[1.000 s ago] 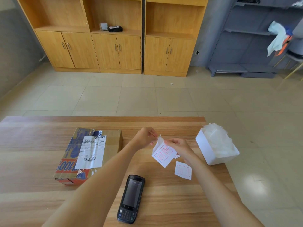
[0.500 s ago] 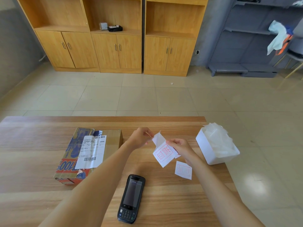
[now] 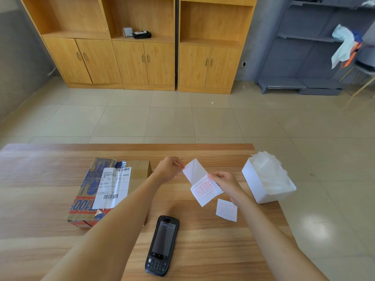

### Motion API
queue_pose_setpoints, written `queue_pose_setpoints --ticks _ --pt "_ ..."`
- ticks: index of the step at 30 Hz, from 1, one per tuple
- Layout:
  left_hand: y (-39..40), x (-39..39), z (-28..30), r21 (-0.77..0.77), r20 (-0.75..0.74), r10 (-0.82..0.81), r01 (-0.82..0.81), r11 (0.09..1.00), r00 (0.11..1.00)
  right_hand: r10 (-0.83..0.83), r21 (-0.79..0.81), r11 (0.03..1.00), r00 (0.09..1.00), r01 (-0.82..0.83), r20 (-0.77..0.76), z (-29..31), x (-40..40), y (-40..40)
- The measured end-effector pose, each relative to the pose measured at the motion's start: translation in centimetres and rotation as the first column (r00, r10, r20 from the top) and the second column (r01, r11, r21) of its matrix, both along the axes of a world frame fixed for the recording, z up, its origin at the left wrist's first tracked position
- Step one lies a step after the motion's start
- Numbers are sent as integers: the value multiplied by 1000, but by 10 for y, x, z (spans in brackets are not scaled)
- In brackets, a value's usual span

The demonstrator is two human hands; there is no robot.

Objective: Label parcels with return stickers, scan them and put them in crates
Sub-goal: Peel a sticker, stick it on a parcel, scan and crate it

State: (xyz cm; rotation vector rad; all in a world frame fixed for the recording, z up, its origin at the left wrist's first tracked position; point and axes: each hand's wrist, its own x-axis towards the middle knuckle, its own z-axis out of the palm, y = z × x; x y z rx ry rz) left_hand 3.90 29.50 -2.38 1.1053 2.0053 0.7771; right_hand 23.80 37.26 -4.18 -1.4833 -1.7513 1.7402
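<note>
Over the middle of the wooden table (image 3: 40,209), my right hand (image 3: 224,182) holds a small stack of white return stickers (image 3: 204,191) printed with a red square stamp. My left hand (image 3: 169,169) pinches the corner of the top sheet (image 3: 193,169), which is peeled up and back from the stack. A cardboard parcel (image 3: 140,171) with blue and red tape and a white shipping label (image 3: 112,186) lies to the left. One more red-stamped sticker (image 3: 226,209) lies flat on the table below my right hand. A black handheld scanner (image 3: 162,245) lies near the front edge.
A white box (image 3: 253,183) stuffed with crumpled backing papers stands at the table's right edge. Beyond the table lie a tiled floor, wooden cabinets (image 3: 146,61) and a grey shelf unit (image 3: 304,57) at the back right.
My left hand has pulled the top sheet further up and to the left, so more of it stands peeled away from the stack. The right hand stays put.
</note>
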Motion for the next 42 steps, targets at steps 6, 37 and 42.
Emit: queue_pose_setpoints --ticks 6,37,42 --pt "0 -4 -5 -7 -24 37 -37 999 999 -31 18 999 999 30 9 -6 3 4" --pt "6 -14 -21 -19 -69 169 -170 985 983 -244 48 969 970 243 0 -19 37 23" --pt "10 -11 -26 -41 -67 174 -177 983 982 -282 39 959 959 281 26 -32 51 32"
